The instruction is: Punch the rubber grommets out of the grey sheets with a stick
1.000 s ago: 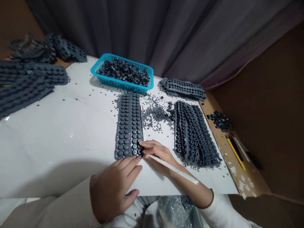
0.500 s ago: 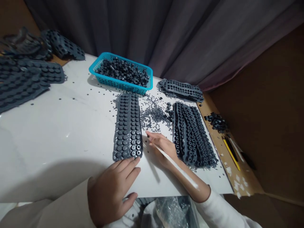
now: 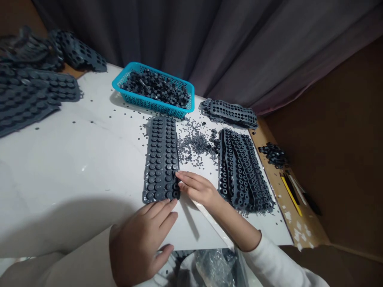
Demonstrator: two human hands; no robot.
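Note:
A dark rubber sheet (image 3: 159, 159) with rows of round raised studs lies lengthwise on the white table. My left hand (image 3: 143, 239) rests flat at its near end, fingertips on the edge and thumb apart, holding nothing. My right hand (image 3: 199, 189) pinches a long white stick-like tool (image 3: 214, 225); its fingertips touch the sheet's right edge near the lower studs, and the tool's tip is hidden by the fingers. Many tiny dark discs (image 3: 196, 143) are scattered right of the sheet.
A blue basket (image 3: 152, 104) full of small dark parts stands behind the sheet. Stacked sheets (image 3: 243, 171) lie at the right, a perforated pile (image 3: 230, 113) behind them, more sheets (image 3: 36, 95) at the left. A yellow cutter (image 3: 291, 195) lies on the brown board at far right.
My right hand has moved left with the white tool, from beside the sheet to its right edge. My left hand has stayed nearly in place.

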